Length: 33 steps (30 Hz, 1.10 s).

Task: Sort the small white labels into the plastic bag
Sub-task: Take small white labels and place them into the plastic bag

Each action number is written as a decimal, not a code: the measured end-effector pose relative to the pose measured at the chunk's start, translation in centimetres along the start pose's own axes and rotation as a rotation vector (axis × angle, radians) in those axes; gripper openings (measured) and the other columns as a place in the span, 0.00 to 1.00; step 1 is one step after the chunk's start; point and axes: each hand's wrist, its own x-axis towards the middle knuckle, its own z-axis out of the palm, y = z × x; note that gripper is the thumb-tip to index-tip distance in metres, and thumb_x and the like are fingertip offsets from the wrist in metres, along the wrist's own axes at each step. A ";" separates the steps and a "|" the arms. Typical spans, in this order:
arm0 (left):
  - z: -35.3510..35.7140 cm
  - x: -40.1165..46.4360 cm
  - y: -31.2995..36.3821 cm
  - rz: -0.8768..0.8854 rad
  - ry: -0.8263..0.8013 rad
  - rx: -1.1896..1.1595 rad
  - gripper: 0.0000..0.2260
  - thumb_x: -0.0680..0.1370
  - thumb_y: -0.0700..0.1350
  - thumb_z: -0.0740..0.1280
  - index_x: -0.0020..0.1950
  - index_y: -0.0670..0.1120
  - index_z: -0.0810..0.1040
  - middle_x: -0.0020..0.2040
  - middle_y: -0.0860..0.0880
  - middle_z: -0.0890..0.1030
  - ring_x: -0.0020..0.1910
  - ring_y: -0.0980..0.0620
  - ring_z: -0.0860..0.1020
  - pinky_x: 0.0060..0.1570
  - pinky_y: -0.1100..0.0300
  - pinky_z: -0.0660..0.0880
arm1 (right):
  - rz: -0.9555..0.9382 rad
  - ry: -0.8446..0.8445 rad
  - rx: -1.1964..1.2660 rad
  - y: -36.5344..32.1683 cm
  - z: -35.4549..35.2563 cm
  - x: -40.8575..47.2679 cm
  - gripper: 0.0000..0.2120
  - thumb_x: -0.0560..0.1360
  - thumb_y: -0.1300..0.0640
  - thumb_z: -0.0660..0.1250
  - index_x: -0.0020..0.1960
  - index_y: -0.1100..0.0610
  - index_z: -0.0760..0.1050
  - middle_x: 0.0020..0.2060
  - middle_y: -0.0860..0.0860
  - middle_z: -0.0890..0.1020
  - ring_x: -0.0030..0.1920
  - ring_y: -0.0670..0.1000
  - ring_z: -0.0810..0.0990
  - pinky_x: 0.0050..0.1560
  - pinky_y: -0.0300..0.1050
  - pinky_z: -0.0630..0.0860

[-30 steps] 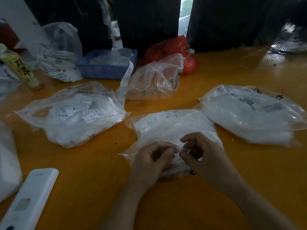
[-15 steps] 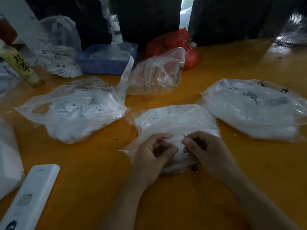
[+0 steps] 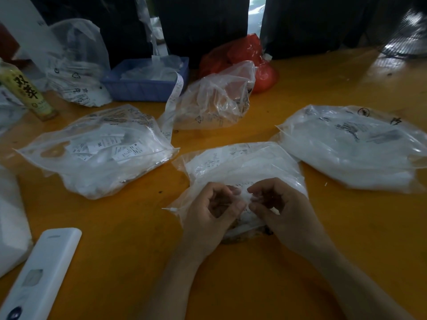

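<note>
Left hand (image 3: 211, 212) curled, fingertips pinching white labels (image 3: 245, 199) at mouth of middle bag (image 3: 240, 167); right hand (image 3: 283, 210) likewise curled, pinching same small bunch from other side. Both hands resting on near end of that bag, thumbs nearly touching.

Far left: white bag edge (image 3: 11, 218), white remote (image 3: 44, 271) lying near table's front edge. Yellow-labelled bottle (image 3: 25, 91) standing at back left, printed bag (image 3: 76, 72) beside it. Left bag (image 3: 97, 148) full of labels, flat on orange table (image 3: 129, 227). Blue tray (image 3: 145, 82) behind, paper strip (image 3: 172, 105) trailing from it. Crumpled clear bag (image 3: 217, 98) centre back, red bag (image 3: 242, 56) behind that. Right bag (image 3: 355, 146) full, well apart from hands. Fan (image 3: 409, 35) at far right corner, blurred.
</note>
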 end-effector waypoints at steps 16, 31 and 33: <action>-0.6 -0.2 0.2 -0.010 -0.035 0.119 0.06 0.80 0.42 0.74 0.51 0.55 0.85 0.47 0.58 0.86 0.47 0.59 0.84 0.46 0.70 0.78 | 0.091 0.014 0.156 -0.2 -0.3 0.2 0.12 0.73 0.38 0.66 0.45 0.45 0.80 0.41 0.45 0.85 0.39 0.45 0.83 0.38 0.40 0.80; -0.8 0.0 0.2 -0.021 0.026 -0.114 0.06 0.79 0.50 0.72 0.52 0.50 0.86 0.50 0.52 0.89 0.46 0.52 0.87 0.43 0.66 0.82 | -0.005 0.136 -0.356 -0.2 -0.6 0.7 0.08 0.79 0.43 0.63 0.52 0.43 0.79 0.41 0.37 0.81 0.40 0.37 0.79 0.36 0.28 0.73; -0.8 0.1 0.1 -0.052 0.044 -0.209 0.07 0.78 0.48 0.73 0.52 0.45 0.86 0.50 0.49 0.89 0.42 0.55 0.87 0.35 0.66 0.81 | -0.012 0.066 -0.571 -0.1 -1.0 1.5 0.09 0.80 0.45 0.66 0.57 0.46 0.80 0.49 0.42 0.82 0.40 0.39 0.76 0.41 0.31 0.71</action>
